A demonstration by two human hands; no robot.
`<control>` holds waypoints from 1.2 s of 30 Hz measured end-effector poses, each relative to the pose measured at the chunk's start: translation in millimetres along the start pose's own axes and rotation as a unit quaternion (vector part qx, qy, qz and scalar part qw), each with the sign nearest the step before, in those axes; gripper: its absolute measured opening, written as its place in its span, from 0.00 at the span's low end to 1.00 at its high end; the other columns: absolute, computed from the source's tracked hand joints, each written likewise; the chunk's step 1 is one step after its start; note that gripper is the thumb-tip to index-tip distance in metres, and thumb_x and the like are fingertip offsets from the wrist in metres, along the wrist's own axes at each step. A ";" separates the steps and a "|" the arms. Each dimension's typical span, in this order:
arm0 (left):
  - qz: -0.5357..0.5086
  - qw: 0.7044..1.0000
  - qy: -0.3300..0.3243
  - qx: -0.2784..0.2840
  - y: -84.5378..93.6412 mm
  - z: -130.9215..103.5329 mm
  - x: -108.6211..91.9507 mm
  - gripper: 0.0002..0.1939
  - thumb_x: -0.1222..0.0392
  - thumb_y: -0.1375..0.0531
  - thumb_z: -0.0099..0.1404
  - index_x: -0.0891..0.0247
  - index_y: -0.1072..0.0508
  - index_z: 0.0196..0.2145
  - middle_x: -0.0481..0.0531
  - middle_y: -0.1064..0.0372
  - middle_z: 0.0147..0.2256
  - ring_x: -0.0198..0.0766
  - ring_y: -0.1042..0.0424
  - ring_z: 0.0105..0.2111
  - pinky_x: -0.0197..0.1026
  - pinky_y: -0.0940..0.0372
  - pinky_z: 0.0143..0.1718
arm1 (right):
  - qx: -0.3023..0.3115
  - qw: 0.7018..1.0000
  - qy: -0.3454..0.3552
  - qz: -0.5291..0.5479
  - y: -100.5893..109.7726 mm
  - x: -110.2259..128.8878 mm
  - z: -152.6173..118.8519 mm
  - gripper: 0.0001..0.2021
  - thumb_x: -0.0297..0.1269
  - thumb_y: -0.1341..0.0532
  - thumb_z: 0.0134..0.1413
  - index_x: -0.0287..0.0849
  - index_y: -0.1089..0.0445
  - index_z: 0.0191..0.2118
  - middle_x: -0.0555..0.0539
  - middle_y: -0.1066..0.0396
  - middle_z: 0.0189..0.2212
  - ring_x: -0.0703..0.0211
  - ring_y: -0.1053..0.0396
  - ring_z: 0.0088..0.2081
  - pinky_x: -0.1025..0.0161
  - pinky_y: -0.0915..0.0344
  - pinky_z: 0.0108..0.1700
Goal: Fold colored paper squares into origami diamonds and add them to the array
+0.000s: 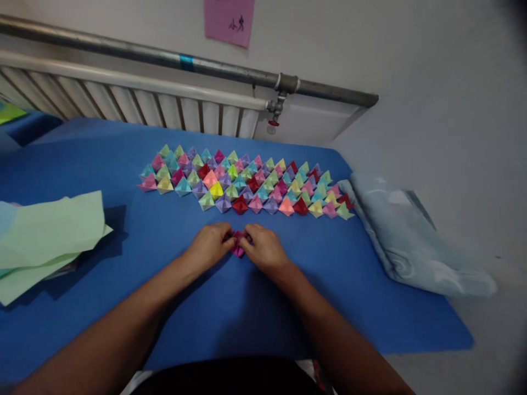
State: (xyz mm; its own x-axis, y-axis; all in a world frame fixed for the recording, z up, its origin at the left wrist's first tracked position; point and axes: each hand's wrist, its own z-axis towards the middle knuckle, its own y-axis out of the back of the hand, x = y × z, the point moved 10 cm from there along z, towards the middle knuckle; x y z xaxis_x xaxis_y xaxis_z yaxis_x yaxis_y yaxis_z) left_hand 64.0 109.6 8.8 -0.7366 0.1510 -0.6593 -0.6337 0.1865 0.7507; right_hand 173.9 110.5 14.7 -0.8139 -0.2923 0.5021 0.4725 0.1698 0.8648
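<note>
A small magenta piece of folded paper (238, 249) is held between my two hands, just above or on the blue surface. My left hand (211, 241) pinches its left side with thumb and fingers. On the opposite side my right hand (263, 246) grips it the same way. The fingers cover part of the paper, so its full folded shape is hidden. Just beyond the hands stand rows of small folded paper boats (240, 206) in many colours, packed close together.
Pale green paper sheets (53, 225) lie stacked at the left. A folded light-blue cloth (411, 241) rests at the right edge of the blue surface (164, 329). Behind are a white radiator (152, 107), a metal pipe (230, 71) and a red-handled valve (273, 123).
</note>
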 end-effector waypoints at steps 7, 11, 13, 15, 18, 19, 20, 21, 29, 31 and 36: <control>-0.058 0.994 0.032 0.083 -4.5 0.3 9.1 0.07 0.59 0.40 0.58 0.62 0.24 0.33 0.47 0.28 0.26 0.37 0.31 0.27 0.38 0.41 0.29 | 0.027 0.996 -0.013 0.088 2.1 -8.1 -1.5 0.03 0.27 0.39 0.54 0.41 0.29 0.32 0.51 0.32 0.29 0.64 0.36 0.31 0.66 0.44 0.36; -0.029 0.996 0.030 0.078 -3.7 0.2 8.7 0.06 0.59 0.39 0.58 0.62 0.24 0.31 0.48 0.28 0.27 0.38 0.31 0.27 0.39 0.41 0.29 | 0.033 0.996 -0.011 0.079 1.2 -7.6 -0.6 0.05 0.28 0.39 0.56 0.41 0.30 0.30 0.51 0.33 0.28 0.64 0.37 0.30 0.66 0.45 0.34; 0.006 0.998 0.022 0.058 -2.3 0.2 6.4 0.05 0.60 0.40 0.59 0.61 0.25 0.29 0.49 0.27 0.28 0.38 0.31 0.28 0.39 0.42 0.30 | 0.029 0.998 -0.013 0.051 0.8 -5.7 0.0 0.06 0.29 0.40 0.57 0.41 0.31 0.28 0.51 0.32 0.27 0.64 0.38 0.29 0.65 0.46 0.34; 0.035 0.998 0.013 0.041 -2.3 -0.2 3.1 0.05 0.61 0.40 0.61 0.61 0.25 0.28 0.50 0.27 0.28 0.38 0.31 0.29 0.39 0.42 0.31 | 0.022 0.999 -0.020 0.019 0.5 -4.1 0.5 0.07 0.30 0.40 0.57 0.42 0.31 0.28 0.50 0.32 0.28 0.63 0.39 0.29 0.64 0.48 0.33; 0.059 0.998 0.013 0.029 -3.4 -1.0 1.3 0.05 0.62 0.41 0.61 0.60 0.25 0.29 0.51 0.27 0.29 0.39 0.30 0.30 0.40 0.43 0.31 | 0.020 0.999 -0.038 -0.013 -1.3 -3.8 0.6 0.06 0.32 0.40 0.58 0.42 0.31 0.30 0.48 0.30 0.30 0.61 0.38 0.30 0.63 0.50 0.32; 0.063 0.998 0.013 0.027 -3.5 -1.0 1.3 0.05 0.62 0.41 0.61 0.60 0.25 0.29 0.51 0.27 0.30 0.40 0.30 0.30 0.40 0.43 0.31 | 0.021 0.999 -0.042 -0.016 -1.6 -4.2 0.5 0.05 0.33 0.40 0.58 0.42 0.31 0.31 0.48 0.29 0.31 0.61 0.37 0.31 0.63 0.51 0.32; 0.064 0.998 0.013 0.026 -3.4 -0.8 1.6 0.04 0.62 0.40 0.61 0.60 0.25 0.29 0.51 0.27 0.30 0.40 0.30 0.30 0.40 0.43 0.31 | 0.021 0.999 -0.044 -0.013 -1.7 -4.8 0.5 0.04 0.33 0.40 0.58 0.42 0.31 0.31 0.48 0.29 0.31 0.60 0.37 0.31 0.63 0.51 0.32; 0.060 0.998 0.012 0.027 -3.3 -0.5 2.1 0.05 0.61 0.40 0.61 0.60 0.25 0.29 0.51 0.27 0.30 0.40 0.30 0.30 0.40 0.43 0.31 | 0.023 0.999 -0.045 -0.003 -1.9 -5.7 0.5 0.03 0.32 0.40 0.57 0.43 0.31 0.32 0.48 0.29 0.31 0.60 0.36 0.31 0.63 0.50 0.32; 0.014 0.998 0.020 0.057 -5.9 1.9 8.7 0.07 0.55 0.38 0.60 0.61 0.24 0.30 0.48 0.30 0.26 0.36 0.34 0.25 0.39 0.45 0.27 | 0.023 0.992 -0.076 0.101 -1.8 -19.2 0.6 0.03 0.31 0.37 0.51 0.44 0.32 0.33 0.55 0.31 0.24 0.65 0.38 0.26 0.66 0.48 0.29; 0.034 0.998 0.020 0.052 -5.9 1.4 7.2 0.06 0.57 0.38 0.60 0.61 0.25 0.30 0.48 0.29 0.26 0.37 0.34 0.25 0.39 0.46 0.28 | 0.025 0.994 -0.075 0.079 -1.6 -16.7 0.9 0.04 0.33 0.36 0.51 0.44 0.32 0.34 0.53 0.30 0.26 0.64 0.38 0.27 0.66 0.48 0.30; 0.036 0.999 0.012 0.028 -3.9 0.4 2.9 0.04 0.59 0.39 0.59 0.60 0.24 0.29 0.51 0.27 0.28 0.39 0.32 0.28 0.40 0.45 0.28 | 0.023 0.996 -0.066 0.047 0.6 -11.5 2.4 0.05 0.33 0.35 0.49 0.44 0.32 0.34 0.52 0.29 0.29 0.63 0.37 0.29 0.65 0.48 0.31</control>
State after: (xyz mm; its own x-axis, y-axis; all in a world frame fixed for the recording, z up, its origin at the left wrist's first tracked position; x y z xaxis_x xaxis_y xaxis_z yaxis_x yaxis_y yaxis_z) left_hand 64.5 109.7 3.9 -0.7852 0.1425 -0.6026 -0.5657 0.2308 0.7917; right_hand 182.7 116.3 9.5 -0.8053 -0.1468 0.5744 0.5356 0.2353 0.8110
